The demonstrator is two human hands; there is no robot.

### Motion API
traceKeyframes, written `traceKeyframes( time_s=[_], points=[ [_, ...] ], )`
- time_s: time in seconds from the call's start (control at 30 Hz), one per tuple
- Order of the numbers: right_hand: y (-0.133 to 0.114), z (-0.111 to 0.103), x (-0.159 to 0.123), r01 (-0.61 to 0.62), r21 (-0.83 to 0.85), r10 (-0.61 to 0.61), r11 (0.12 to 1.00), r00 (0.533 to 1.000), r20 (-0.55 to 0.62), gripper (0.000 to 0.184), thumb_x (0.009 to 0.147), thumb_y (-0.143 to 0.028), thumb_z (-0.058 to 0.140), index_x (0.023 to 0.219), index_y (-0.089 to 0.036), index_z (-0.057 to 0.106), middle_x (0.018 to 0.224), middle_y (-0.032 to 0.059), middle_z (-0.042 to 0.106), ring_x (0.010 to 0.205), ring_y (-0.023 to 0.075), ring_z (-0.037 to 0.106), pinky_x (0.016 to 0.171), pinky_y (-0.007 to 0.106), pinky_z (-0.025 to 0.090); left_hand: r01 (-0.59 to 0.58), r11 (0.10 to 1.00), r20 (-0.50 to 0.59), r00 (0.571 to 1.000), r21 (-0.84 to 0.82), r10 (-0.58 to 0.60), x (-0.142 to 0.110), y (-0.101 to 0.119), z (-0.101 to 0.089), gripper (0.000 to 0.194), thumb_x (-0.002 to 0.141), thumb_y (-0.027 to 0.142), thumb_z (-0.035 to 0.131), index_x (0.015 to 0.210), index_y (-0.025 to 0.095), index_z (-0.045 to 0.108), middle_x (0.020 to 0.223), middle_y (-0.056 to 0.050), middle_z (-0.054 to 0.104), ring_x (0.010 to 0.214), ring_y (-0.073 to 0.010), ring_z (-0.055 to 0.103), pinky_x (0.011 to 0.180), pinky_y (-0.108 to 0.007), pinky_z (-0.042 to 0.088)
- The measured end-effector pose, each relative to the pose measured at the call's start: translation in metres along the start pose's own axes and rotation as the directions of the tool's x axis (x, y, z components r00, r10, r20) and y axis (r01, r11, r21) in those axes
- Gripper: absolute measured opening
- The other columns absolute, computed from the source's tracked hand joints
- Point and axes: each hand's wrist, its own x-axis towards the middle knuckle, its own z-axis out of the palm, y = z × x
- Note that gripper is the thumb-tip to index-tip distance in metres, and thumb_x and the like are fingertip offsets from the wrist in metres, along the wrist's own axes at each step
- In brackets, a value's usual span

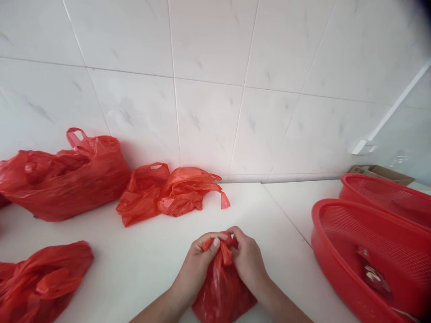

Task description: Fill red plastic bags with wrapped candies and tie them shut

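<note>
A red plastic bag (224, 291) stands on the white table in front of me, its lower part bulging with contents I cannot make out. Its top is gathered and twisted between my two hands. With thumb and fingers, my left hand (201, 258) pinches the gathered plastic on the left side. On the other side my right hand (248, 253) has its fingers curled around the bag's neck and handle strip. Those right fingertips are partly hidden behind the plastic.
Crumpled red bags (168, 190) lie by the tiled wall. A large filled red bag (67, 179) stands left of them, and another red bag (50, 278) lies nearer. On the right, a red plastic basket (332, 251) holds small packets (373, 273); a second basket (380, 181) and a cardboard box (387, 172) are behind.
</note>
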Motion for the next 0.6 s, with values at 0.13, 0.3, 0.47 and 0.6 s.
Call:
traceKeyframes(
  time_s=[0.13,0.3,0.47,0.6],
  points=[
    [-0.003,-0.006,0.002,0.005,0.159,-0.007,0.987,1.0,0.012,0.017,0.073,-0.015,0.048,0.079,-0.023,0.061,0.064,-0.0047,0.055,0.06,0.0128,0.045,0.057,0.025,0.034,-0.22,0.847,0.145,0.975,0.484,0.17,-0.003,-0.003,0.002,0.022,0.089,0.022,0.051,0.09,0.023,0.073,0.085,-0.004,0.061,0.078,-0.0169,0.058,0.075,-0.026,0.044],
    [-0.008,-0.014,0.005,-0.074,0.38,-0.029,0.922,0.965,0.259,0.024,0.068,-0.01,0.052,0.086,-0.02,0.065,0.077,-0.0015,0.062,0.072,0.0141,0.053,0.069,0.026,0.041,-0.395,0.49,0.272,0.913,0.777,0.305,-0.002,-0.008,-0.004,0.039,0.08,0.002,0.046,0.094,0.026,0.073,0.084,-0.006,0.058,0.077,-0.0189,0.054,0.07,-0.028,0.043],
    [0.003,-0.029,0.013,-0.309,0.708,-0.063,0.635,0.893,0.446,0.027,0.072,-0.026,0.065,0.098,-0.018,0.065,0.088,0.0033,0.065,0.08,0.0163,0.058,0.076,0.03,0.044,-0.461,0.355,0.321,0.864,0.813,0.388,0.0,-0.007,-0.009,0.035,0.084,0.006,0.047,0.098,0.025,0.072,0.083,-0.008,0.06,0.076,-0.0201,0.055,0.069,-0.03,0.045],
    [0.018,-0.04,0.025,-0.236,0.736,0.058,0.635,0.964,0.259,0.031,0.072,-0.04,0.069,0.097,-0.021,0.065,0.082,0.0015,0.065,0.076,0.015,0.06,0.075,0.031,0.046,-0.594,0.25,0.421,0.754,0.765,0.505,-0.005,-0.007,-0.013,0.035,0.084,0.014,0.054,0.113,0.029,0.068,0.116,-0.014,0.061,0.107,-0.0289,0.053,0.09,-0.042,0.042]
  ],
)
